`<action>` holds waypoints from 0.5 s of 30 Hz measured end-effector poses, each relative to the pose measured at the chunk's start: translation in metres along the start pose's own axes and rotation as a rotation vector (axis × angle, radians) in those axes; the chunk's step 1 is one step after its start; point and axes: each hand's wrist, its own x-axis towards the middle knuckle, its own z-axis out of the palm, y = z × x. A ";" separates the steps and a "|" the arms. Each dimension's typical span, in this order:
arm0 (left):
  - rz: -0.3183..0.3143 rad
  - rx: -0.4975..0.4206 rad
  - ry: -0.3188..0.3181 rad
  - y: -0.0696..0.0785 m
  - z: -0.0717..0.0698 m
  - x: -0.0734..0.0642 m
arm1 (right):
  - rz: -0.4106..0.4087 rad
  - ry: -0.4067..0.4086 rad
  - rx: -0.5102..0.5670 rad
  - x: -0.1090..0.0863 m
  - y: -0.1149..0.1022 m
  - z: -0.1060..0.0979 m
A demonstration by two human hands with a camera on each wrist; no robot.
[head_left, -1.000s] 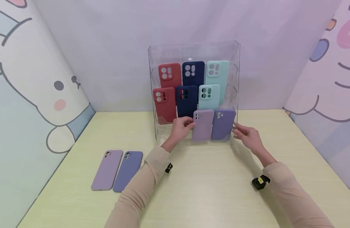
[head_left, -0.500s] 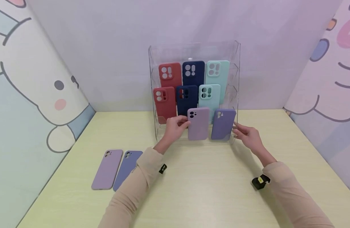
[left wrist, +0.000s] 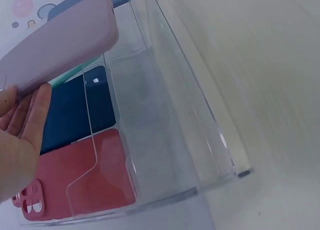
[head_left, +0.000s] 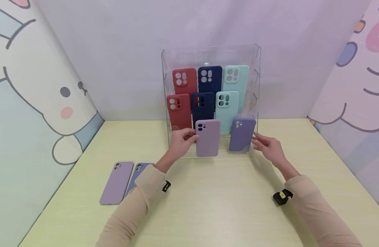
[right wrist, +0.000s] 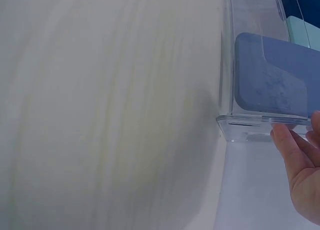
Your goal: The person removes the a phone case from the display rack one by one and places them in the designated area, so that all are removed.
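Observation:
My left hand (head_left: 181, 141) pinches a light purple phone case (head_left: 208, 138) by its left edge, thumb in front and fingers behind. The case stands upright before the clear acrylic display rack (head_left: 211, 55); in the left wrist view it tilts over the rack's front tier. My right hand (head_left: 269, 149) touches the rack's right side with nearly straight fingers (right wrist: 283, 140). Beside those fingers, a blue-purple phone case (head_left: 242, 134) stands in the bottom tier. Behind it in the tiers above are two red cases (head_left: 180, 111), two navy cases (head_left: 209, 79) and two mint cases (head_left: 227, 109).
On the table (head_left: 220, 206) at the left lie another light purple case (head_left: 117, 183) and a blue-purple case (head_left: 140, 169), the latter partly hidden by my left sleeve (head_left: 149, 185). Cartoon-printed panels flank the table on both sides, with a pale curtain (head_left: 131, 61) behind.
My left hand has drawn the light purple case leftward and forward, away from the blue-purple one and out of the bottom tier. The right hand has stayed at the rack's side.

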 end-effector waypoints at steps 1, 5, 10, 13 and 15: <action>0.001 -0.001 -0.002 0.000 -0.002 -0.002 | -0.002 0.001 -0.002 0.000 0.000 0.000; -0.018 -0.005 -0.012 0.003 -0.011 -0.010 | -0.005 0.005 -0.012 0.000 -0.001 0.000; -0.017 0.007 -0.010 0.006 -0.021 -0.019 | -0.007 0.006 -0.017 0.000 -0.002 0.000; 0.005 0.014 -0.009 0.016 -0.027 -0.026 | -0.003 0.004 -0.011 0.000 -0.002 0.000; 0.016 0.023 -0.012 0.025 -0.032 -0.030 | 0.002 0.003 -0.005 0.000 -0.003 0.000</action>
